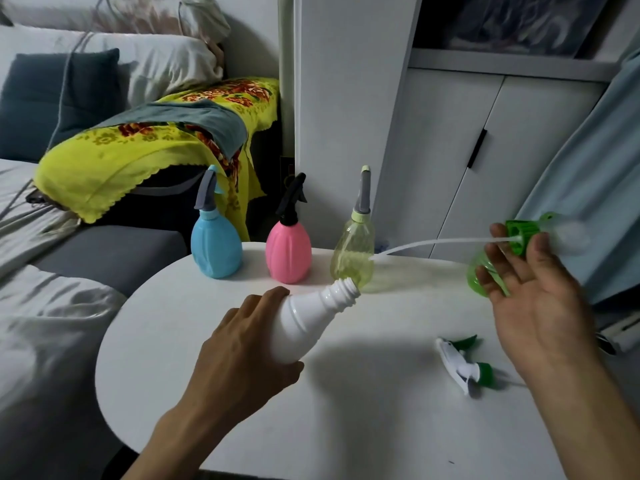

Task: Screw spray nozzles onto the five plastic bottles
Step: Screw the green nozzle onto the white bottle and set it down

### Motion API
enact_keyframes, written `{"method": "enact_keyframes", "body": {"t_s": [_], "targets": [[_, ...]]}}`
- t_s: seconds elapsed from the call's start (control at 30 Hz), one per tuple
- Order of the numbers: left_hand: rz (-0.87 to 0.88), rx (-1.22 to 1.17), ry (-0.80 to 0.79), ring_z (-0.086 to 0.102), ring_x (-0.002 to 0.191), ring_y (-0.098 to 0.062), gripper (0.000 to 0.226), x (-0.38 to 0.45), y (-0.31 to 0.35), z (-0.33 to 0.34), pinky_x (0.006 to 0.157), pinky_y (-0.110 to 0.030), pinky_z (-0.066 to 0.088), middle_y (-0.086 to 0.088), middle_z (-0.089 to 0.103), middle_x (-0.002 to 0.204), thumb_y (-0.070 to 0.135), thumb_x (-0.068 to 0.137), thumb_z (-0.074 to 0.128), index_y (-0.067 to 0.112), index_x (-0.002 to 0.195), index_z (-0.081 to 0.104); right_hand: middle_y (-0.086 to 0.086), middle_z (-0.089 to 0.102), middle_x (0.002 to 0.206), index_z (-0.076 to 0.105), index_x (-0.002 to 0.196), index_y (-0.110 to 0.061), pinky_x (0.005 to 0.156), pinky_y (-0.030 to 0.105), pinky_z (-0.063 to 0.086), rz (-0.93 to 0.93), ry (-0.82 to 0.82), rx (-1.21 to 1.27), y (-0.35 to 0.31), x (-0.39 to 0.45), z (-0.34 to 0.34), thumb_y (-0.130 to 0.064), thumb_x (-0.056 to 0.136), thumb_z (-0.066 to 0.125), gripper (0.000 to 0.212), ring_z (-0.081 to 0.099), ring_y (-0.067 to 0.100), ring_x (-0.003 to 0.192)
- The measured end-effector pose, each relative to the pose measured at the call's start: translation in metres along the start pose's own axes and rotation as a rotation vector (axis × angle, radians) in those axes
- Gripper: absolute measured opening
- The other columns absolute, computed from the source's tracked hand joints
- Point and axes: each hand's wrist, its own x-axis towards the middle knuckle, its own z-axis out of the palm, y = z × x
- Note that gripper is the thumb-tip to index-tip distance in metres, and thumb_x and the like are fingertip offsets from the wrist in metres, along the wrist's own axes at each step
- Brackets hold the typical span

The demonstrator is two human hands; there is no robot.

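My left hand (239, 344) grips a white plastic bottle (304, 323), tilted with its open threaded neck pointing up and to the right. My right hand (533, 289) holds a spray nozzle with a green collar (523, 237) and a white head; its long white dip tube (436, 243) reaches left toward the bottles. A green bottle (476, 275) stands partly hidden behind that hand. On the round white table (346, 410) stand a blue bottle (215, 247), a pink bottle (288, 252) and a clear yellow bottle (353, 254), each with a nozzle on. A loose white and green nozzle (464, 365) lies on the table.
A sofa with grey cushions and white covers (52, 271) runs along the left. A yellow flowered cloth (138, 143) drapes over a dark stand behind the table. White cupboard doors (485, 150) and a pale blue curtain (595, 161) are at the back right.
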Motion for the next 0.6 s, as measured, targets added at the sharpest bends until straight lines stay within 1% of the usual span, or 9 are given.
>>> {"method": "enact_keyframes", "body": {"t_s": [0.07,0.23,0.37,0.4,0.5,0.6], "targets": [[0.005,0.005,0.0,0.057,0.089,-0.019,0.088,0.0,0.003,0.001,0.066,-0.037,0.053,0.016,0.057,0.106,0.05,0.051,0.084,0.049,0.123,0.032,-0.009,0.075,0.113,0.063,0.114,-0.026,0.089,0.03,0.045,0.0,0.001,0.014,-0.001,0.0,-0.002,-0.041,0.094,0.054,0.027,0.065,0.006,0.1],[-0.003,-0.01,0.025,0.059,0.088,-0.021,0.087,0.002,0.008,0.002,0.066,-0.038,0.053,0.016,0.058,0.104,0.048,0.05,0.086,0.049,0.121,0.034,-0.007,0.075,0.113,0.062,0.113,-0.025,0.088,0.03,0.044,-0.016,-0.007,0.008,-0.002,-0.001,-0.006,-0.038,0.095,0.054,0.024,0.066,0.006,0.098],[-0.006,-0.043,0.031,0.059,0.09,-0.023,0.089,0.003,0.01,0.002,0.071,-0.041,0.054,0.021,0.047,0.099,0.044,0.051,0.089,0.051,0.118,0.032,-0.004,0.075,0.113,0.064,0.11,-0.024,0.089,0.032,0.044,-0.014,-0.017,-0.01,-0.002,-0.002,-0.006,-0.035,0.095,0.055,0.02,0.065,0.008,0.098],[-0.004,-0.045,0.034,0.06,0.09,-0.024,0.089,0.003,0.011,0.002,0.071,-0.041,0.054,0.02,0.048,0.099,0.043,0.051,0.089,0.051,0.118,0.032,-0.003,0.075,0.113,0.064,0.109,-0.023,0.089,0.033,0.044,-0.013,-0.026,-0.019,-0.001,-0.004,-0.004,-0.035,0.093,0.056,0.021,0.064,0.009,0.099],[0.004,-0.036,0.039,0.06,0.09,-0.024,0.088,0.003,0.013,0.002,0.069,-0.041,0.055,0.013,0.059,0.104,0.043,0.051,0.088,0.048,0.12,0.034,-0.001,0.075,0.113,0.064,0.107,-0.023,0.09,0.035,0.045,-0.003,-0.049,-0.055,0.004,-0.01,0.004,-0.037,0.085,0.06,0.026,0.064,0.012,0.103],[0.003,-0.034,0.043,0.059,0.089,-0.023,0.087,0.003,0.014,0.001,0.067,-0.038,0.053,0.012,0.06,0.105,0.043,0.051,0.088,0.045,0.122,0.038,0.004,0.075,0.113,0.068,0.099,-0.024,0.088,0.036,0.047,0.019,-0.072,-0.067,0.012,-0.017,0.014,-0.032,0.082,0.062,0.02,0.065,0.015,0.104]]}}
